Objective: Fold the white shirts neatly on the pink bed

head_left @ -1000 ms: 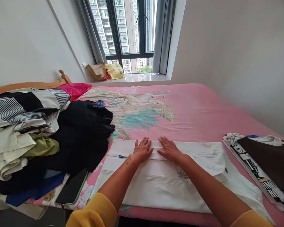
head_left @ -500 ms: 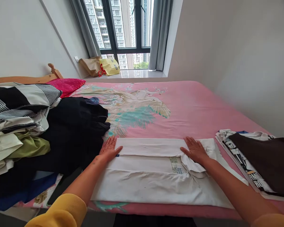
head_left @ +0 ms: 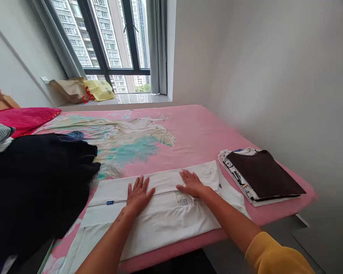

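We have a white garment [head_left: 160, 224] laid out along the near side of the bed [head_left: 188, 137], its far part turned over into a long band. Our left hand [head_left: 139, 198] and right hand [head_left: 192, 184] both lie on that band, open and palm down, gripping nothing.

To press it well, we would judge that broad, even contact works better than fingertips: light weight through both palms, moving outward from the middle, so the cloth flattens without dragging the band askew. The bunched folds beside the printed patch [head_left: 183, 198], close to our right wrist, seem to need the most care; we should ease them out gently while the left palm anchors the cloth. The band's near edge, by the blue tag [head_left: 110, 202], makes a good guide for keeping it straight.

Our left fingers are spread and point to the far side, thumb out to the right. Our right fingers sit closer together, angled far and left, thumb toward the other hand. The forearms reach in from the near side, left and right. Dark clothes [head_left: 40, 179] lie to the left, a neat stack of folded clothes [head_left: 263, 173] to the right.
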Motion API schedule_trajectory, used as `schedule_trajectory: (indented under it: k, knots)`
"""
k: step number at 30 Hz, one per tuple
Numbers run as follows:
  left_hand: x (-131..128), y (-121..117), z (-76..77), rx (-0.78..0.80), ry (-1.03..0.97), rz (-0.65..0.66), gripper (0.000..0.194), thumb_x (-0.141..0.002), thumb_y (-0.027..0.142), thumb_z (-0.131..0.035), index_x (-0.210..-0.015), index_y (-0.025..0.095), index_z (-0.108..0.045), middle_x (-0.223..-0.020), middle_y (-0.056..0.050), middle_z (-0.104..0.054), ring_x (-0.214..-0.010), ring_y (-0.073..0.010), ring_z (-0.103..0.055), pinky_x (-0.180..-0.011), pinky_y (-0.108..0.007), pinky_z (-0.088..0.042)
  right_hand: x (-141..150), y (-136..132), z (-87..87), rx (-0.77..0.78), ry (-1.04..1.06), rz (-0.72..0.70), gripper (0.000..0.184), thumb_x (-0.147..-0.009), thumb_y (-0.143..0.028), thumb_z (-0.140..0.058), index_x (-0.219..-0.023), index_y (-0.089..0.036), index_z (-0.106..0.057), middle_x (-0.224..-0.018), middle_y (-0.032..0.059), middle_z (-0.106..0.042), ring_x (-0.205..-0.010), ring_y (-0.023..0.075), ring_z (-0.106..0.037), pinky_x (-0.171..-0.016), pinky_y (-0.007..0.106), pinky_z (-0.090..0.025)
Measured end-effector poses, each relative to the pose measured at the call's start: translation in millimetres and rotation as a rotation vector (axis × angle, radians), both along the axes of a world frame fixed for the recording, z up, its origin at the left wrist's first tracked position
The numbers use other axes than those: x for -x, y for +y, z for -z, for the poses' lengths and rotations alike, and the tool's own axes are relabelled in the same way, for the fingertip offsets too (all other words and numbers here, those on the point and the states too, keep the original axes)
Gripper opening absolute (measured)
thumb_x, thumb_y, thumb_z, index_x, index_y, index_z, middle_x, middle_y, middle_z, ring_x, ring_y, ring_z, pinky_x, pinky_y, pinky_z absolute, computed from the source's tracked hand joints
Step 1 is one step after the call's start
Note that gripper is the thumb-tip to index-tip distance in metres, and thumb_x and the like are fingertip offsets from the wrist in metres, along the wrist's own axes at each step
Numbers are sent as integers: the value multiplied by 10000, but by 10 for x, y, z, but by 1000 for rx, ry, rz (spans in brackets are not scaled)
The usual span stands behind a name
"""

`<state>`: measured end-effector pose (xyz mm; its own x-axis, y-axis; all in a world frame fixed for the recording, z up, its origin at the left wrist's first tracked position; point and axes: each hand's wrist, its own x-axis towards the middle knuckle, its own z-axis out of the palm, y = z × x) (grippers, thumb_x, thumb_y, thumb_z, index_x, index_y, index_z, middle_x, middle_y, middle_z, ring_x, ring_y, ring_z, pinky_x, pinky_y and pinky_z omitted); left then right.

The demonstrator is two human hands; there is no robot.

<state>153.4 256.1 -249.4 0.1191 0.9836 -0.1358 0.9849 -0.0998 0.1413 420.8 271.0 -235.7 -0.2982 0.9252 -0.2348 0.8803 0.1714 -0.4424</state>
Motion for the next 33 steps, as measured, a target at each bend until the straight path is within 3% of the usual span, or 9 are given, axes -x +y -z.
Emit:
schedule_trajectory:
  k: [4, 8, 13, 16, 18, 22, 26, 29, 33]
  knots:
    - [92, 41, 31, 3, 12, -3, 692, -869, 600, -239, -1462, 244, -216, -1555, -69, -109, -1432, -248, -55, -1113, -567, -29, -590, -125, -217, -140, 364, 220, 523, -846, -549, -379, -1137, -186, -617, -1142, 70, -649, -1056, 232, -581, -921, 342, -427]
    - [-192, 54, -101, 2, -30, -56, 580, -899, 435, -274, -1425, 193, -315, -1536, -97, -196, -1422, -251, -134, -1099, -594, -95, -984, -275, -362, -371, 455, 546, 373, -852, -428, -380, -991, -198, -639, -980, 54, -686, -901, 218, -618, -837, 341, -466]
    - [-927, 97, -184, -80, -149, 232, 484, -921, 301, -233, -1345, 218, -449, -1487, -41, -339, -1397, -167, -230, -1137, -436, -167, -718, -333, -433, -370, 346, 226, 410, -886, -341, -342, -1167, -169, -586, -1242, 85, -589, -1192, 204, -493, -1031, 353, -353]
    - [-1229, 141, -115, -73, -125, 220, 502, -916, 356, -258, -1382, 232, -402, -1494, -43, -319, -1400, -203, -224, -1142, -494, -112, -555, -201, -347, -295, 211, -34, 496, -929, -402, -282, -1329, -176, -468, -1421, 64, -429, -1360, 199, -284, -1134, 411, -161]
    - [-1303, 151, -38, -88, -93, 181, 531, -910, 392, -264, -1413, 247, -349, -1514, -31, -268, -1412, -222, -183, -1141, -524, -69, -650, -74, -219, -206, 96, -64, 534, -933, -441, -282, -1379, -175, -407, -1468, 59, -357, -1389, 198, -217, -1146, 426, -91]
    - [-1284, 126, 80, -144, -66, 177, 540, -912, 396, -240, -1431, 268, -316, -1523, 4, -230, -1420, -209, -148, -1152, -498, -30, -1176, 144, -5, -210, -41, 322, 534, -911, -368, -351, -1371, -102, -402, -1476, 114, -331, -1383, 225, -223, -1137, 400, -120]
    - [-1267, 107, 125, -200, -74, 184, 539, -915, 385, -246, -1428, 242, -326, -1515, -2, -251, -1415, -208, -171, -1152, -500, -50, -1573, 206, -61, -316, 35, 589, 495, -935, -318, -240, -1349, -99, -401, -1411, 154, -409, -1327, 242, -317, -1088, 384, -225]
    - [-1277, 106, 144, -241, -82, 181, 526, -916, 360, -261, -1418, 228, -346, -1507, -10, -276, -1408, -209, -196, -1149, -503, -72, -1668, 190, -127, -180, 216, 781, 374, -893, -425, -385, -1021, -164, -620, -1072, 151, -639, -1098, 296, -538, -939, 410, -378]
    - [-1278, 98, 154, -284, -91, 186, 513, -920, 357, -270, -1403, 217, -373, -1492, -17, -313, -1397, -209, -230, -1147, -498, -95, -1672, 203, -93, 2, 368, 837, 319, -805, -450, -560, -619, -190, -561, -694, 101, -646, -818, 267, -630, -742, 369, -471]
